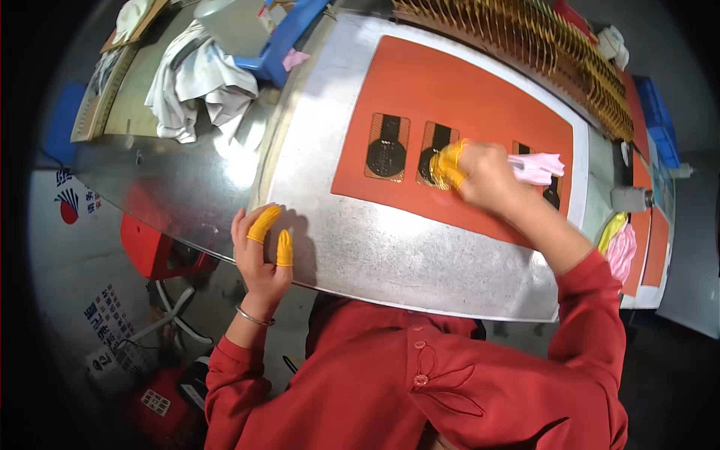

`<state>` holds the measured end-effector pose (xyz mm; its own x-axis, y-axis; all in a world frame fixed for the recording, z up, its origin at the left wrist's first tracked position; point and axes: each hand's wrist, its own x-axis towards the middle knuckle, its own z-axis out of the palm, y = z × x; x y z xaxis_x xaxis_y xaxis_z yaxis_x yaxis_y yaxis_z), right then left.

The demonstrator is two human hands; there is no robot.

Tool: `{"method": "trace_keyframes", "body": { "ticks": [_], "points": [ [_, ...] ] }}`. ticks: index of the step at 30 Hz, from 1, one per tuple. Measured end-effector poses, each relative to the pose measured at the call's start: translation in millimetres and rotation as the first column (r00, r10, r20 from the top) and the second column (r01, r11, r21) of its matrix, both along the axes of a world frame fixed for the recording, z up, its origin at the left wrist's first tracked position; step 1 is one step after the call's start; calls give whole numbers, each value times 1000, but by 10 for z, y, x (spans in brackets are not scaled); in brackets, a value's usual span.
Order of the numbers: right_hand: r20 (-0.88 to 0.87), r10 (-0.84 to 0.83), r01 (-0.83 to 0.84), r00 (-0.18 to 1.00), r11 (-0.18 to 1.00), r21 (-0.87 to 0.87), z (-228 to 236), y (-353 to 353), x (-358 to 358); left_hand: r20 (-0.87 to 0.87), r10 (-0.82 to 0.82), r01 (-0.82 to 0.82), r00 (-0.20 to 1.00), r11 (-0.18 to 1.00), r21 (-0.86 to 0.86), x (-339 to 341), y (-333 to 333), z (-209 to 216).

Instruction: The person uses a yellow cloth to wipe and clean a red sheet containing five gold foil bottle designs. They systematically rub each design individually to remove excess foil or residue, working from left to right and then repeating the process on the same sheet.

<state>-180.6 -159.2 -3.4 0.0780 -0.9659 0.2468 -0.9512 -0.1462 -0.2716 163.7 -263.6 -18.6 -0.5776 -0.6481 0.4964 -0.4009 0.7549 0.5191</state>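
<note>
On the metal table an orange-red mat [480, 90] carries small flat panels, each with a black rectangle and black round on a gold patterned ground. My right hand [487, 176], yellow finger cots on its fingertips, is closed over the middle panel [441, 135] and covers part of it. A pink cloth [538, 168] sticks out of that hand on the right. The left panel [387, 150] lies uncovered; the right panel [551, 195] is partly hidden by the cloth. My left hand [262, 251], with yellow cots on two fingers, is apart from the mat at the table's front edge, fingers spread and holding nothing.
A rack of upright gold pieces [517, 41] runs along the far edge. At left lie a whitish rag [199, 86] and a blue bin [277, 52]. A grey bottle [632, 199] and another pink cloth [622, 251] are at right. A red stool [150, 240] stands below the table.
</note>
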Motion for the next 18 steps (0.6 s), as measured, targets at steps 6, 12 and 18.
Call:
{"method": "trace_keyframes", "body": {
  "ticks": [6, 12, 18],
  "points": [
    [34, -295, 289, 955, 949, 124, 201, -375, -136, -29, -16, 16, 999, 1000, -11, -60, -3, 6],
    [62, 17, -23, 998, 995, 97, 94, -360, 387, -55, -1, 0, 999, 1000, -9, -40, 15, 18],
    [-105, 0, 10, 994, 996, 90, 66, -651, 369, -63, -41, 42, 997, 999, 14, -21, -20, 31]
  ]
}}
